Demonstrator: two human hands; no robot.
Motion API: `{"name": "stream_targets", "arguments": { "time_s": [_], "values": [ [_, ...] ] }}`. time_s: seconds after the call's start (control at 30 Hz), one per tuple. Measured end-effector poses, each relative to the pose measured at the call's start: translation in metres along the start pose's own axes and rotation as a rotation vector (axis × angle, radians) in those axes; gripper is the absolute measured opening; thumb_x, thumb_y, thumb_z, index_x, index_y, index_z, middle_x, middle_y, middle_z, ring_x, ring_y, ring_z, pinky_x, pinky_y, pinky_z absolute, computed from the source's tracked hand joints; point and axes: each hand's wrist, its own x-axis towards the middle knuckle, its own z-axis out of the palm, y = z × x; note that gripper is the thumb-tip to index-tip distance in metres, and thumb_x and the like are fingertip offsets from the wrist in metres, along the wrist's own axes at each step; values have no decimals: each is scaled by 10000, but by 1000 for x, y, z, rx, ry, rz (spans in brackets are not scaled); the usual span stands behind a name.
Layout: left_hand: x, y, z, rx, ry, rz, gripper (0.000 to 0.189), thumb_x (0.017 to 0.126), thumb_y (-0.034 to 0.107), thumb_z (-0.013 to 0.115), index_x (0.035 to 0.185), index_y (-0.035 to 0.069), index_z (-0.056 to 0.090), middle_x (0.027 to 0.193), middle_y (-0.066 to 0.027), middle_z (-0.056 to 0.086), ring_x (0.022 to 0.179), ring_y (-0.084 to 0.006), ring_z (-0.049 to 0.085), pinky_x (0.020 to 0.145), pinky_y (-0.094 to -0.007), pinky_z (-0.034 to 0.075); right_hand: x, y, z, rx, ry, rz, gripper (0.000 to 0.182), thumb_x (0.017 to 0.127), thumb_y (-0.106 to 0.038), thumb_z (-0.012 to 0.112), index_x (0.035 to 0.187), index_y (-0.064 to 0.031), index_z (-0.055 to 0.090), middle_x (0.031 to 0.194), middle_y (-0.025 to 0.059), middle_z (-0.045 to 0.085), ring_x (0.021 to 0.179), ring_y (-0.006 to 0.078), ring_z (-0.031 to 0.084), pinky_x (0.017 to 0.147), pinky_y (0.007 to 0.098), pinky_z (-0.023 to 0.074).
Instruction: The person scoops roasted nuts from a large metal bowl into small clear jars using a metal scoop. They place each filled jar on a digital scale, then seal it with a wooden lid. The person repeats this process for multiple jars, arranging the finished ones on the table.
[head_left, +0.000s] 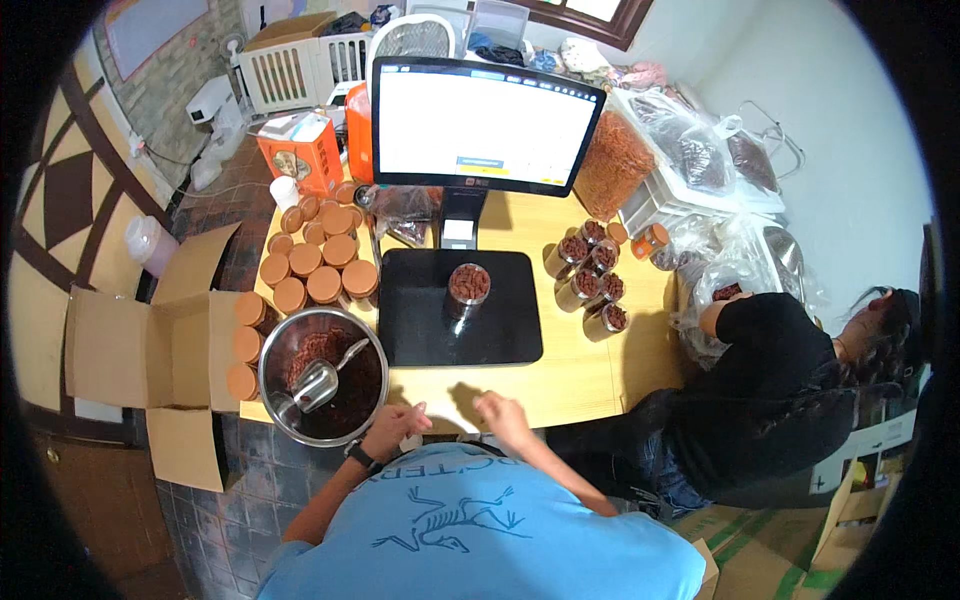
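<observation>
Over the table's near edge, my left hand (401, 429) has its fingers bent, just right of a steel bowl (270, 409). My right hand (504, 420) hovers a short way to the right with curled fingers. No object shows in either hand, though anything small inside the fingers would be hidden. A metal scoop (318, 384) lies in the bowl on dark reddish-brown pieces (360, 390). Beyond my hands, an uncapped clear jar (469, 286) filled with such pieces stands on the black scale platform (420, 330). Behind it rises a lit monitor (484, 124).
Several orange-lidded jars (305, 259) crowd the table's left side. Several uncapped filled jars (585, 283) stand right, near a lidded jar (649, 240). A seated person (772, 345) reaches into a plastic bag (724, 262). An open cardboard box (180, 349) sits left of the table.
</observation>
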Motion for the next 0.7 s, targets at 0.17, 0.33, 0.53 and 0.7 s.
{"name": "stream_targets", "arguments": {
  "time_s": [0.17, 0.33, 0.53, 0.7],
  "values": [
    [25, -19, 17, 620, 27, 549, 404, 851, 31, 580, 1241, -29, 494, 1274, -126, 527, 1078, -202, 581, 932, -311, 498, -2, -27, 26, -150, -21, -394, 420, 834, -52, 538, 1249, -48, 472, 971, 238, 668, 904, 391, 664, 786, 461, 528],
    [26, -16, 31, 224, -315, 332, 435, 879, 43, 573, 1287, -6, 429, 1231, -140, 565, 1149, -217, 568, 961, -340, 460, 6, -39, -7, -255, -81, -325, 266, 860, -154, 578, 1104, -49, 559, 921, 209, 673, 849, 399, 654, 738, 474, 525],
    [23, -16, 37, 297, -241, 234, 273, 932, 126, 561, 1167, -10, 532, 1065, -113, 628, 989, -175, 602, 863, -309, 482, 5, -20, 15, -255, -249, -219, 242, 919, -253, 536, 1061, -64, 583, 961, 226, 667, 893, 409, 645, 776, 478, 517],
    [25, -17, 33, 420, -179, 235, 186, 940, 148, 568, 1043, 0, 616, 998, -75, 647, 874, -166, 609, 789, -302, 497, 1, -21, 16, -204, -291, -230, 276, 935, -298, 535, 1076, -65, 573, 976, 215, 670, 896, 410, 648, 781, 480, 518]
  ]
}}
